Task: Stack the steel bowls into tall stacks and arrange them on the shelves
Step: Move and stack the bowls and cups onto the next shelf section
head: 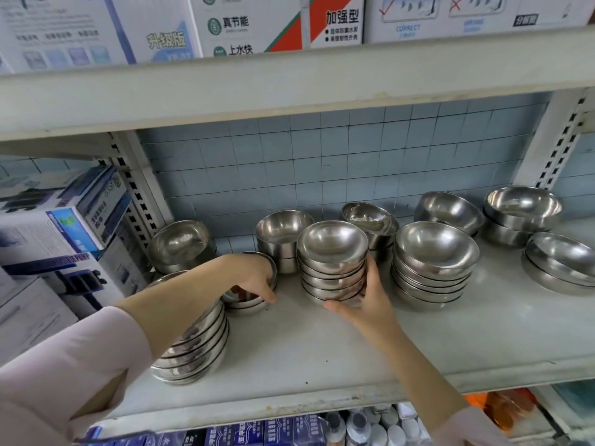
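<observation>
1. Middle bowl stack (333, 265): several nested steel bowls, upright at centre of white shelf (354, 342).
2. Right grip (370, 304) wrapped round lower right side of that stack, thumb at front of base, fingers curled round the side; closed on it.
3. Left grip (254, 278) reaching over short bowl stack (244, 305), just left of middle stack; fingers curled down over near rim, holding it.
4. Tall front-left stack (193, 349) near shelf edge, top hidden under left forearm, pale pink sleeve (64, 365) below.
5. Right stack (434, 268) just beside middle stack, upright, similar height.
6. Back row against tiled wall (322, 162): back-left bowls (180, 246), back-centre bowls (283, 236), tilted bowl (370, 220) leaning on low pile behind middle stack.
7. Further right: tilted back-right bowl (450, 210), far-right pair (523, 210), low edge stack (560, 262).
8. Printed boxes (273, 20) on shelf above, more cartons (64, 226) in left bay, bottles (370, 429) below.
</observation>
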A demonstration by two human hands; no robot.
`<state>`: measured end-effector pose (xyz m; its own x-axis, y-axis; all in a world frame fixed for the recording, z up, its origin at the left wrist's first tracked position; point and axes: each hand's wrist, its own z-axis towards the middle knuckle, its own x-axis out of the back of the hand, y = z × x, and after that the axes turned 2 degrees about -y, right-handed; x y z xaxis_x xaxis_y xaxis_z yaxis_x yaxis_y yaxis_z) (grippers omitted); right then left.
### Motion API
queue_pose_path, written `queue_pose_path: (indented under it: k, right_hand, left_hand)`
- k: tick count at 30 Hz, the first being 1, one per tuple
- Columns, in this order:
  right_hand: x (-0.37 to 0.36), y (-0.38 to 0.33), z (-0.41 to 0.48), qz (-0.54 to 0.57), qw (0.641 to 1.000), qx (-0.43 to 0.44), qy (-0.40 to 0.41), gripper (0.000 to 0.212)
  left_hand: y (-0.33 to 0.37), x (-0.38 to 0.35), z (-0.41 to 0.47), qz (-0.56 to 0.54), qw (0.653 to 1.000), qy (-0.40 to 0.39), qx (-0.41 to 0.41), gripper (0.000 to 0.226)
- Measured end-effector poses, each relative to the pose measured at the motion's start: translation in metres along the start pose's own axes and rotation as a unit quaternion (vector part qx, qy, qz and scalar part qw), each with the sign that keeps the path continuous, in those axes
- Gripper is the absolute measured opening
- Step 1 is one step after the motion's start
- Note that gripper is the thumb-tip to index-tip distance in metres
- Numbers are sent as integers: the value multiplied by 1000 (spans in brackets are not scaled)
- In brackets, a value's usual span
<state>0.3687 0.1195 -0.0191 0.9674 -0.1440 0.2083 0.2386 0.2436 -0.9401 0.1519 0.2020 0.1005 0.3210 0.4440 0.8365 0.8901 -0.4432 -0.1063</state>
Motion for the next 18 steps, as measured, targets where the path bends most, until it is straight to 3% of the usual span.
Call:
queue_pose_path:
  k: [8,10,15,16,18]
  right_hand:
    - [0,-8,-19,4,999,-42,-20,115]
    - [2,-9,-32,6,997,-81,0,101]
    - [11,-9,-63,8,986,-158,57,32]
    - [12,-11,-67,15,984,-163,68,28]
    - [11,-14,-74,19,985,-157,72,41]
  left_hand:
    - [10,-3,-12,66,996,62,-24,32]
    - [10,-7,-14,67,994,82,-34,31]
    - [23,-15,-31,67,990,109,-58,31]
    - [28,-16,-37,73,990,106,-62,31]
    - [38,-21,-46,70,990,96,-79,32]
